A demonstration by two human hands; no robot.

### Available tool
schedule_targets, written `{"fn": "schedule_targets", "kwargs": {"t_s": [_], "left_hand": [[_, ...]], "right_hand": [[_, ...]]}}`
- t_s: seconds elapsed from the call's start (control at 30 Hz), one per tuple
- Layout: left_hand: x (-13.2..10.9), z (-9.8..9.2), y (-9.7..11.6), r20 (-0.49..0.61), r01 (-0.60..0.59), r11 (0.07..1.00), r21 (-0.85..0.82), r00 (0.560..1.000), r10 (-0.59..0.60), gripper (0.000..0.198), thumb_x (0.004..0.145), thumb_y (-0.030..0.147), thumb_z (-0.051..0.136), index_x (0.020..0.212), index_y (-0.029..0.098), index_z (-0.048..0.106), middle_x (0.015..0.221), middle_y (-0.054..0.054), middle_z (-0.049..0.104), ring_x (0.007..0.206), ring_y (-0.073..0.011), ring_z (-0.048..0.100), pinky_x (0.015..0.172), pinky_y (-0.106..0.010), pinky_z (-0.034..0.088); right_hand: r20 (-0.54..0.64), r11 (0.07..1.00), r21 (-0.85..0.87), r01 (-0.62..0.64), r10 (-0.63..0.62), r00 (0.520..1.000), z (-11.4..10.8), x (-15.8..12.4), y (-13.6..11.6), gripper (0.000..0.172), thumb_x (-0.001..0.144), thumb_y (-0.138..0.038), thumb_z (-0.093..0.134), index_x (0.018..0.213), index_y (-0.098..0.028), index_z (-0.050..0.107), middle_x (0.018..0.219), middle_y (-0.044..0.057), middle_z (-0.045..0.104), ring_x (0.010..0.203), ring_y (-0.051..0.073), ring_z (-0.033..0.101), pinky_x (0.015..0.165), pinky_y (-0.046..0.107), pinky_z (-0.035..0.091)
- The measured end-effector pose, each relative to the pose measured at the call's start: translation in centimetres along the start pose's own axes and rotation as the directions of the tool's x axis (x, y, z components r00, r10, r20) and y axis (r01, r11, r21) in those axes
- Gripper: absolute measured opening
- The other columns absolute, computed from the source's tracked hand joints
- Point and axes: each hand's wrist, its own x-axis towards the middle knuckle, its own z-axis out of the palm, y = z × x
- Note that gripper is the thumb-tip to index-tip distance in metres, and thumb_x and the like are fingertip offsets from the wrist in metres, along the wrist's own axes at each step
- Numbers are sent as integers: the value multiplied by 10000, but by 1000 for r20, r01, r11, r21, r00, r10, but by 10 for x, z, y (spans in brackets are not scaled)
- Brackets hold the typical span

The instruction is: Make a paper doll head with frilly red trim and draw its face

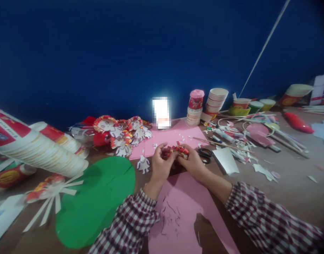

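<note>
My left hand (160, 163) and my right hand (191, 161) meet over the table, fingers curled around a small red and white curled paper piece (179, 150). Both hands pinch it from either side, just above a pink paper sheet (177, 211) that bears pencil marks and a cut-out gap. Black scissors (205, 154) lie right beside my right hand. A small white paper figure (143, 164) lies to the left of my left hand.
A green paper disc (98, 197) lies front left. Stacked paper cups (40, 148) lie on their sides at far left. Finished paper dolls (122, 134) sit behind, with a second pink sheet (175, 135), upright cup stacks (216, 100), sticks, pens and paper scraps at right.
</note>
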Motion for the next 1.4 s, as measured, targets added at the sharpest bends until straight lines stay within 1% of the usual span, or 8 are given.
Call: {"fn": "schedule_targets", "kwargs": {"t_s": [0.13,0.3,0.47,0.77,0.9,1.0,1.13,1.4], "left_hand": [[2,-2,-3,-3,4,1000,-30,1000,-4,462,649,254,738,1063,164,552,835,-27,606,768,-126,598,717,-244,477],[4,-4,-7,51,68,991,-115,997,-63,477,687,281,708,1112,175,519,846,-22,618,724,-116,601,677,-238,480],[5,-5,-5,93,156,964,-216,986,-139,515,680,271,711,1140,180,498,782,4,625,643,-96,585,630,-232,462],[6,-7,8,264,363,835,-413,926,-272,544,621,189,737,1121,186,523,782,10,613,635,-87,577,651,-233,463],[6,-6,7,250,342,860,-378,933,-260,535,618,210,751,1108,189,537,819,9,607,688,-90,585,680,-228,463],[5,-7,7,248,319,859,-401,940,-234,477,685,303,717,1118,204,545,894,-11,604,747,-102,591,690,-226,468],[4,-9,8,225,317,833,-454,945,-238,425,759,421,632,1118,205,560,953,-41,600,793,-112,588,677,-213,474],[5,-7,1,185,235,903,-360,967,-178,477,702,301,701,1135,200,526,940,-20,575,813,-109,580,737,-225,463]], "right_hand": [[18,998,51,-39,38,999,2,0,1,227,740,-256,595,954,-194,553,785,-4,618,662,137,553,589,245,454],[8,982,158,-101,101,995,2,2,-1,278,723,-320,646,946,-208,523,759,0,611,595,120,541,534,240,455],[-1,957,243,-156,161,987,1,4,-4,395,672,-352,705,974,-225,486,765,-15,607,569,102,538,496,217,443],[99,915,317,-248,228,969,-5,3,-13,428,647,-353,736,980,-230,496,684,-42,576,532,83,509,471,193,389],[35,933,271,-238,238,971,-3,2,-15,412,651,-359,726,969,-229,498,693,-38,580,508,78,488,465,199,392],[-14,947,232,-221,230,973,-2,2,-16,383,665,-353,711,953,-221,497,676,-44,568,493,73,469,462,199,389],[-32,961,188,-201,211,977,-2,2,-14,371,686,-358,675,973,-213,491,679,-43,563,478,74,453,444,202,379],[-31,975,147,-165,171,985,0,3,-5,365,678,-326,677,974,-220,491,763,-19,612,550,109,538,515,234,452]]}}
